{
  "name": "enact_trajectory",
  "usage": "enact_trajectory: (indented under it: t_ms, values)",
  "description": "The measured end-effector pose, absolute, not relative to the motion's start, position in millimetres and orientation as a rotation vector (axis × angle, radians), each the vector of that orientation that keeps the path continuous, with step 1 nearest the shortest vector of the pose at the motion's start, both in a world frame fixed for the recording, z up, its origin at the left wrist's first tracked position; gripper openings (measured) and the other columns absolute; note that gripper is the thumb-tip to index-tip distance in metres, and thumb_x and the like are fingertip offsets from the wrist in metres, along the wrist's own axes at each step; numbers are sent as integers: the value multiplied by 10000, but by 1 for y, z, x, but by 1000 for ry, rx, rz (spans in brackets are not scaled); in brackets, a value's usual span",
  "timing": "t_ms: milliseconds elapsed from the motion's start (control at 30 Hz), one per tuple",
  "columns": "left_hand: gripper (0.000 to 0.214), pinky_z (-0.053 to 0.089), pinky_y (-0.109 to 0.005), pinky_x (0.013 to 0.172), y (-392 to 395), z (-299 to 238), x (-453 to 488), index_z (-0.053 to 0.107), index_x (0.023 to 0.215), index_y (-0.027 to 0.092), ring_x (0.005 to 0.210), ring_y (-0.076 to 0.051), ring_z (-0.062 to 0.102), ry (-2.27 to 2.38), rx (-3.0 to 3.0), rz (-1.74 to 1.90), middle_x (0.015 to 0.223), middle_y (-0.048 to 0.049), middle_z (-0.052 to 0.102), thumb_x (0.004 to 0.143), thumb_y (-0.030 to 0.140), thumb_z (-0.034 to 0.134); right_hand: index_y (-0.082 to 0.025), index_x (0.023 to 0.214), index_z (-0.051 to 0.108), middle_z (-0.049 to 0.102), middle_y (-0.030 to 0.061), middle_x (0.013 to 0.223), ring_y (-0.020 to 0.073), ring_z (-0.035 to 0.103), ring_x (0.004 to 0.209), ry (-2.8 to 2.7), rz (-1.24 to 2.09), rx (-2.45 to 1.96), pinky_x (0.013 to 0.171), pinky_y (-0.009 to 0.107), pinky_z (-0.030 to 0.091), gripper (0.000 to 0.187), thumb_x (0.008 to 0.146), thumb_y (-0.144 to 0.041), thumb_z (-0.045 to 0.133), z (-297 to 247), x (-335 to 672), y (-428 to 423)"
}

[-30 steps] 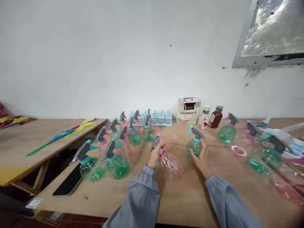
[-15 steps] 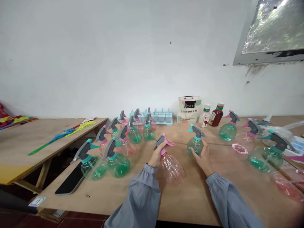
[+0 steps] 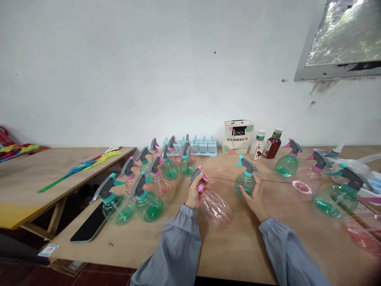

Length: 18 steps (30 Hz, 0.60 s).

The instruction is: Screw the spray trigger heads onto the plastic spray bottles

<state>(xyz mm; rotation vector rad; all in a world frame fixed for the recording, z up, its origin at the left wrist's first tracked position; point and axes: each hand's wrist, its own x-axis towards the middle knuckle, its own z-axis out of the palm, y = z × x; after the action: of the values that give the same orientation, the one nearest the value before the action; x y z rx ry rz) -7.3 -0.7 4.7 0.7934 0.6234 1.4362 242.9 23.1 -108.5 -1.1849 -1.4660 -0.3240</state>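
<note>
My left hand (image 3: 195,191) is wrapped round the neck and trigger head of a clear pink spray bottle (image 3: 216,209). That bottle is tilted, its base toward the lower right. Farther right, my right hand (image 3: 253,198) grips the side of a green spray bottle (image 3: 244,183) with a grey and teal head, which stands upright on the table. Left of my hands is a group of several pink and green spray bottles, the nearest a green spray bottle (image 3: 149,207). On the right stand more, among them a green spray bottle (image 3: 286,166) and a pink spray bottle (image 3: 306,180).
A black phone (image 3: 91,223) lies at the table's left edge. Along the wall are a light-blue popsicle mould (image 3: 207,148), a paper bag (image 3: 237,139), a white bottle (image 3: 259,146) and a dark red bottle (image 3: 272,145). A second table (image 3: 20,171) stands at left.
The pink bottle in my left hand has tilted further, its head shifting left. My right hand keeps its hold on the green bottle. The whole view has shifted slightly.
</note>
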Motion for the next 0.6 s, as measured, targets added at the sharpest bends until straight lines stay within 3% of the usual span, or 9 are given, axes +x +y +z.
enact_trajectory:
  t_ms: [100,300,467,600]
  values:
    - [395,423,-190,492,0,5,-10,569,661,181,578,-109,631,648,792,1438,596,33,592,644,511,786,-188,1486,309,516,183,1379,312,519,1282,-1464,-324,-1187,1054,549,452,722,908,-498,612,-109,243,23]
    - [443,492,-238,610,-1,5,-10,668,796,167,821,-203,710,634,910,1450,744,-30,688,618,548,807,-186,1472,325,526,177,1346,309,530,1255,-1461,-330,-1193,1033,538,461,703,912,-512,598,-108,243,23]
    - [394,475,-227,577,0,5,-13,572,616,196,621,-137,629,693,915,1533,581,17,576,659,538,763,-186,1468,328,523,178,1350,313,525,1264,-1466,-311,-1190,1044,547,452,701,910,-513,600,-107,243,23]
    - [302,501,-250,678,6,9,-30,695,737,198,793,-178,654,921,1320,1624,783,-38,702,712,495,746,-188,1468,323,509,180,1371,317,509,1286,-1456,-271,-1206,1060,559,436,705,907,-513,600,-108,243,23]
